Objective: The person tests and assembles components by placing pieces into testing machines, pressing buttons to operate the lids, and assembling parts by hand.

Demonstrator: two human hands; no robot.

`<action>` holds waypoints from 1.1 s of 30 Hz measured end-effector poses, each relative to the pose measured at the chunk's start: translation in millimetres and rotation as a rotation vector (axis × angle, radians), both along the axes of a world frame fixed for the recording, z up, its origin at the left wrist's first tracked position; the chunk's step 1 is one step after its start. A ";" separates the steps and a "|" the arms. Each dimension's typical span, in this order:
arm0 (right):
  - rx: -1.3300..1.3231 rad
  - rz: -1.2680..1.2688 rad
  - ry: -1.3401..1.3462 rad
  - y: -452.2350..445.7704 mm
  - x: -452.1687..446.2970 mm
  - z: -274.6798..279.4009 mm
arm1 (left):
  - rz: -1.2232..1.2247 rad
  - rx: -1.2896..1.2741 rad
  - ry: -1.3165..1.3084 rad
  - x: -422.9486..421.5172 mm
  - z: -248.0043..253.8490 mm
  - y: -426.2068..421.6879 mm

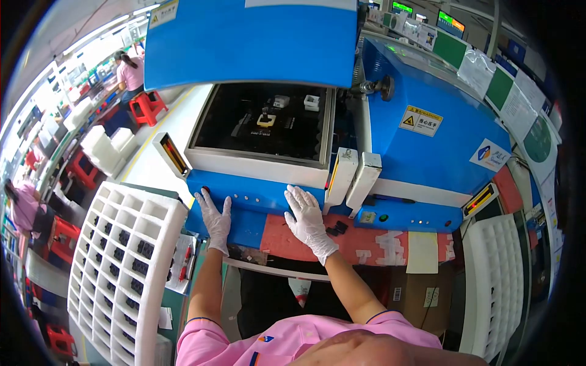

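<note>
My left hand [215,223], in a white glove, lies at the left end of the blue machine's front panel [271,194], its fingers spread and nearest a dark red button. At the panel's right end is my right hand [307,224], also gloved, with fingers stretched out and nothing held; what lies under its fingertips is hidden. Behind both hands, under a raised blue lid [250,46], a black machine bed [226,137] carries a small yellowish fixture [265,121] and two small pale blocks. Several small black parts [337,228] rest beside my right hand on the red mat [360,245].
A white foam tray [175,222] with black parts in its pockets leans at left; another foam tray [497,287] stands at right. A second blue machine [421,152] adjoins on the right. White sensor bars [343,177] flank the bed. Co-workers in pink sit far left.
</note>
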State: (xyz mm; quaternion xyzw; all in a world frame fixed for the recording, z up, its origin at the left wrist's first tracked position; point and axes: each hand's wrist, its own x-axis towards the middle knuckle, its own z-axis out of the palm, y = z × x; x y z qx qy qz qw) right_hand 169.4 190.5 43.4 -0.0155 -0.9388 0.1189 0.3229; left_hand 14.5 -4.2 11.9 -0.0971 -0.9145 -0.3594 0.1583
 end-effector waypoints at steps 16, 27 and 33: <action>0.072 -0.011 0.003 -0.5 1.5 -3.2 | -0.019 0.035 0.101 -5.9 -10.0 -5.0; 0.080 -0.017 -0.023 0.1 2.3 -3.6 | -0.002 0.010 -0.035 -8.3 -8.9 -3.3; 0.087 -0.024 -0.027 -1.4 3.5 -3.5 | 0.001 0.000 -0.043 -8.3 -7.9 -3.1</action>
